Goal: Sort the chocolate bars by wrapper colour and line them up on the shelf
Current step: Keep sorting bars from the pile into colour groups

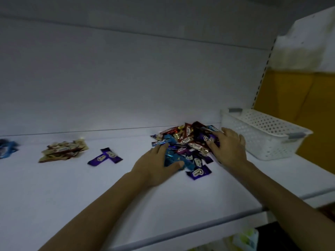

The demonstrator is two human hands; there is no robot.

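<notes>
- Chocolate bars (186,147) (purple, blue, red, gold wrappers) are lying heaped on the shelf (72,187).
- Left hand (159,165) is resting released on them; right hand (228,147) is digging in, grip unclear.
- White basket (272,142) is standing just right.

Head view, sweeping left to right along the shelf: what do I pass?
blue bars at the frame edge → gold-wrapped pile → two purple bars → left hand → mixed pile → right hand → white basket
</notes>
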